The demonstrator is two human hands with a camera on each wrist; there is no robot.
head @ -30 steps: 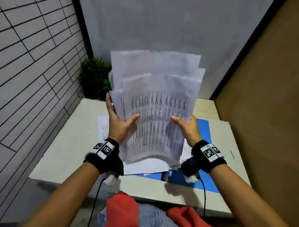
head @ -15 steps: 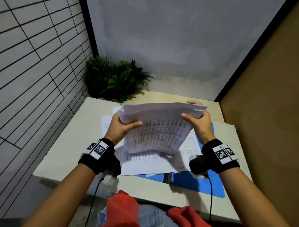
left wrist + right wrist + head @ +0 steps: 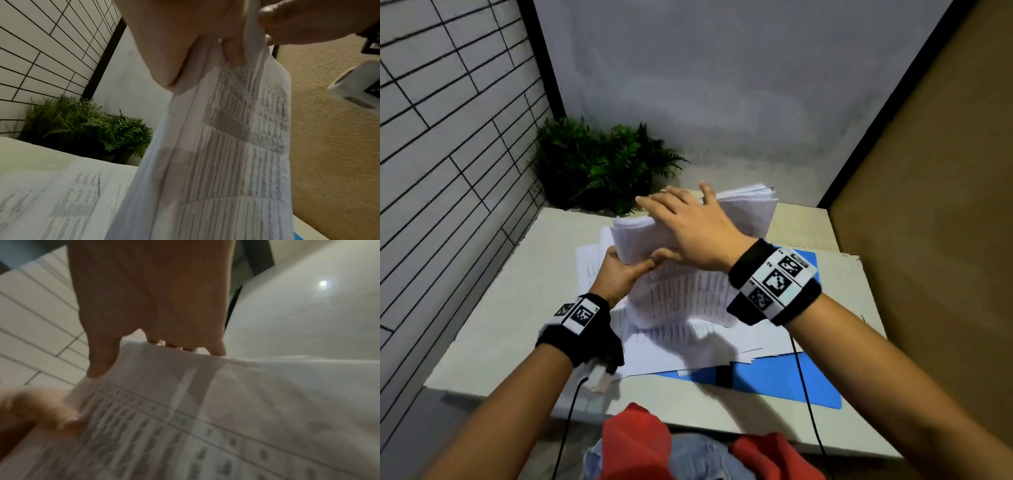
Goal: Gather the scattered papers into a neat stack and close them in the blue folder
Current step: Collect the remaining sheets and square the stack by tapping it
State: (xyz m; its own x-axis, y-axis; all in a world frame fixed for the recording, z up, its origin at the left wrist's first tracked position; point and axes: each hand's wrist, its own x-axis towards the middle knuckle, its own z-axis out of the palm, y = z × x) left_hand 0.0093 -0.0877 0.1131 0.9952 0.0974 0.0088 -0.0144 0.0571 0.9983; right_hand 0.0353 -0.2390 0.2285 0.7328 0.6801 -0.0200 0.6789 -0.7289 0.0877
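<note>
A thick stack of printed papers point(image 3: 688, 294) stands bent over on its lower edge on loose sheets point(image 3: 678, 353). My left hand point(image 3: 619, 274) grips its left edge, thumb on the printed face. My right hand point(image 3: 688, 229) reaches across the top edge, fingers spread behind the sheets and thumb in front. The left wrist view shows the stack point(image 3: 226, 146) hanging from my left hand point(image 3: 185, 40). The right wrist view shows the stack point(image 3: 205, 418) under my right hand point(image 3: 148, 305). The blue folder point(image 3: 774, 380) lies open flat beneath the loose sheets, mostly covered.
The pale table point(image 3: 500, 325) sits in a corner. A green plant point(image 3: 599, 168) stands at its back left, against a tiled wall on the left. A brown wall runs along the right. A black clip point(image 3: 723, 375) sits on the folder's near edge.
The stack has come down from raised and fanned to low over the table, with its top tipped away from me. My right hand has shifted from the right edge to the top edge.
</note>
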